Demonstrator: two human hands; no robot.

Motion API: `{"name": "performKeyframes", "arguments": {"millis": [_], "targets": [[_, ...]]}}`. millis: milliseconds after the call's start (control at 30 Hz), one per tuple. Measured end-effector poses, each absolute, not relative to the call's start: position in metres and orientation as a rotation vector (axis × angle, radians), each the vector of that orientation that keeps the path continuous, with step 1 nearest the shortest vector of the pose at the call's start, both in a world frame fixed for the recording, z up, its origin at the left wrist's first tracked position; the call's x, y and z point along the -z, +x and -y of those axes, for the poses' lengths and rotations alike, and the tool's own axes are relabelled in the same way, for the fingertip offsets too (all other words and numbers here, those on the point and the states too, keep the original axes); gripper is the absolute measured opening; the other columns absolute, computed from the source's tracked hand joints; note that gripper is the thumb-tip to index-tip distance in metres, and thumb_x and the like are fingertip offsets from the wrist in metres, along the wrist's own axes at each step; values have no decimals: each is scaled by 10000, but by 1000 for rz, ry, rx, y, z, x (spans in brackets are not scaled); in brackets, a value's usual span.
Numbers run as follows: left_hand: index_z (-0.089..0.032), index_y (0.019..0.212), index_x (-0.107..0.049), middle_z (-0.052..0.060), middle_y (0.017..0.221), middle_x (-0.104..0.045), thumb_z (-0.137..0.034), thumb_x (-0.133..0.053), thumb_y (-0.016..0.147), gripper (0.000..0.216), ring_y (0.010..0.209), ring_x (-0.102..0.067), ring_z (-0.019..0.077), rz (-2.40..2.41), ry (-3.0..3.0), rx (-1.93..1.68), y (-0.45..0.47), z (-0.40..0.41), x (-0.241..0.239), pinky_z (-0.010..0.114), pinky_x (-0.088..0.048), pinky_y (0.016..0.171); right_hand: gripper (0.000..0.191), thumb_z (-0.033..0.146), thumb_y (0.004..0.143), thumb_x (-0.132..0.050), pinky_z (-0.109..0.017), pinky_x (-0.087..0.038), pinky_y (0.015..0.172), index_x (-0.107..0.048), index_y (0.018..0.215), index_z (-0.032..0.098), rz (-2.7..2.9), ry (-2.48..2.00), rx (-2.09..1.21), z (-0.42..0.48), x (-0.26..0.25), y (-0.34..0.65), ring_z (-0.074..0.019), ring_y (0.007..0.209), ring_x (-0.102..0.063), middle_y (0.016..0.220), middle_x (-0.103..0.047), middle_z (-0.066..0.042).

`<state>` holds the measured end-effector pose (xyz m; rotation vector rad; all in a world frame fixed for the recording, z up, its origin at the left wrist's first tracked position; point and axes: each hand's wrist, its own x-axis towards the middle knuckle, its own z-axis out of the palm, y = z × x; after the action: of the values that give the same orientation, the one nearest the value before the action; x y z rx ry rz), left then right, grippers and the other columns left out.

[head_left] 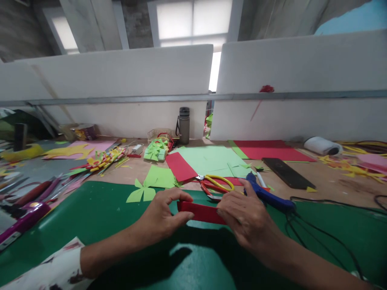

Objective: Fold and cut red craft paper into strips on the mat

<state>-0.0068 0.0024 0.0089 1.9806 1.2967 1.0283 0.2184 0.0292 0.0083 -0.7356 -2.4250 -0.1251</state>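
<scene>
A folded strip of red paper (pixel 205 213) is held level above the green mat (pixel 102 213). My left hand (pixel 166 213) has thumb and fingers curled at the strip's left end. The strip's right end is gripped by my right hand (pixel 244 211), which covers part of it. Just beyond the hands lie scissors (pixel 222 181) with yellow and red handles. A blue glue gun (pixel 269 193) rests to the right of them, beside my right hand. Past my left hand sits a light green paper cutout shaped like petals (pixel 141 192), with a green paper square (pixel 160 177) behind it.
Red sheets (pixel 269 150), a pale green sheet (pixel 205 159) and a black phone (pixel 287 173) lie farther back. A grey bottle (pixel 184 125) stands by the white partition (pixel 151 72). Purple and red tools (pixel 27 219) crowd the left. Black cables (pixel 326 241) trail at right.
</scene>
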Motion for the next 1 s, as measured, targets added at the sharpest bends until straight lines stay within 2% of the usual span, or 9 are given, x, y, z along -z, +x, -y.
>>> {"name": "performKeyframes", "arguments": {"millis": [100,233,533,767,1000], "targets": [[-144,722,-640,23,752,-636,-174,-594,712,56,709,-562,149,-1277,1754,-1035,-4,-4,-6,264,-422,674,229,88,852,-415,-486,-189,970,-551,692,179,2431,-740,74,-29,-7,217,-139,655,-507,641,-569,13],[-133,650,-647,29,698,-632,-171,-583,690,85,668,-553,145,-1262,1590,-1057,0,-4,-4,255,-415,636,213,143,874,-433,-452,-201,964,-554,705,187,2374,-762,-13,-26,-6,211,-130,630,-514,639,-580,23],[-137,640,-658,31,674,-650,-171,-602,715,100,657,-565,146,-1234,1678,-1112,9,0,-2,261,-427,648,219,84,845,-427,-345,-308,841,-561,698,176,2404,-681,21,-24,-2,199,-121,600,-461,609,-541,20],[-144,653,-663,35,713,-669,-149,-638,723,74,692,-609,149,-1139,1805,-1265,5,0,0,258,-456,679,229,58,817,-429,-343,-310,853,-522,637,167,2407,-663,101,-22,-3,203,-115,580,-426,581,-494,22],[-154,694,-670,41,761,-683,-150,-582,757,109,732,-620,156,-1140,1857,-1185,1,1,-3,278,-459,709,241,68,831,-420,-349,-299,845,-504,630,170,2416,-698,114,-23,-1,204,-114,586,-426,580,-487,28]]}}
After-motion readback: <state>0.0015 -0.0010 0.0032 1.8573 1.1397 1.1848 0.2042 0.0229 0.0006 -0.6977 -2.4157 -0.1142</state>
